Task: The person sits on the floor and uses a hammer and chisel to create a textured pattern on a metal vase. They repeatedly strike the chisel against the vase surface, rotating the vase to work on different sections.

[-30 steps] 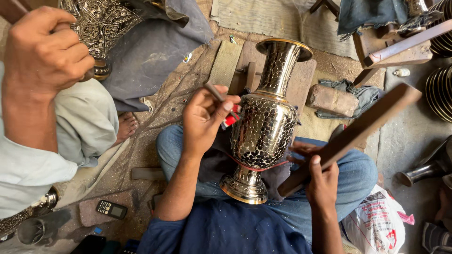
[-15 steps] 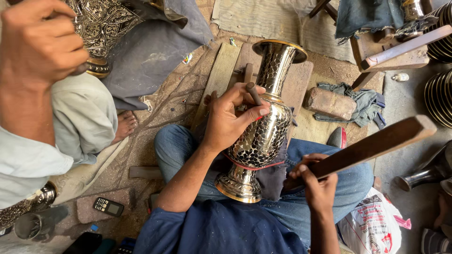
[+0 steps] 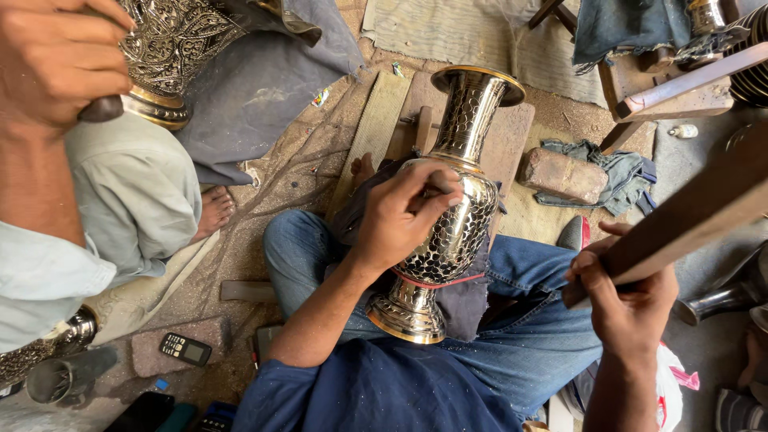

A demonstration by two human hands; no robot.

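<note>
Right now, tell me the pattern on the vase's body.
Scale-like dark cells on shiny metal vase, gold rims; head view.

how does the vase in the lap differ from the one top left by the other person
The lap vase shows whole, with a scale-like engraved pattern; the top-left vase is cropped, with dense floral engraving. The left hand rests on the lap vase; a co-worker's hand is beside the other. Both are shiny metal with gold rims.

At frame center, the left hand (image 3: 404, 212) presses a thin tool against a brass vase (image 3: 448, 216) lying across the lap. At right, the right hand (image 3: 624, 292) grips a wooden bar (image 3: 704, 208). Upper left, another person's hand (image 3: 56, 56) works a second vase (image 3: 172, 48).
</note>
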